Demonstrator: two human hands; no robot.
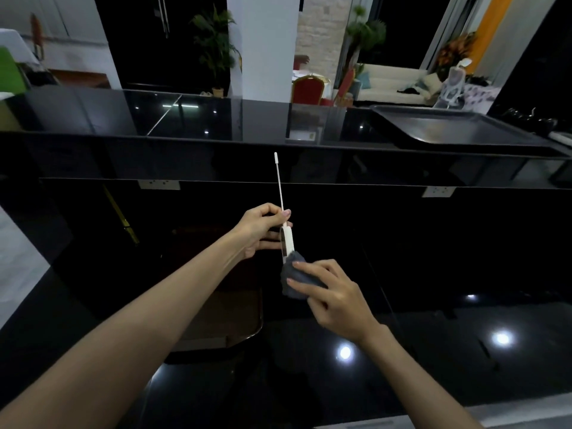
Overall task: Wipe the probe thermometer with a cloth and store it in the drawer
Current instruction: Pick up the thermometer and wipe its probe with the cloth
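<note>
The probe thermometer [287, 239] has a white body and a long thin white probe that points up and away from me. My left hand [258, 229] grips it where the probe meets the body. A dark grey cloth [292, 278] is bunched around the lower end of the thermometer's body. My right hand [331, 294] holds that cloth against it from below right. Both hands are raised above a glossy black counter [433, 351]. No drawer can be made out.
A raised black ledge [216, 125] runs across behind the hands, with a dark baking tray [458, 128] on its right end. Wall sockets [159, 184] sit under the ledge. A dark sink-like recess [223, 317] lies beneath my left forearm.
</note>
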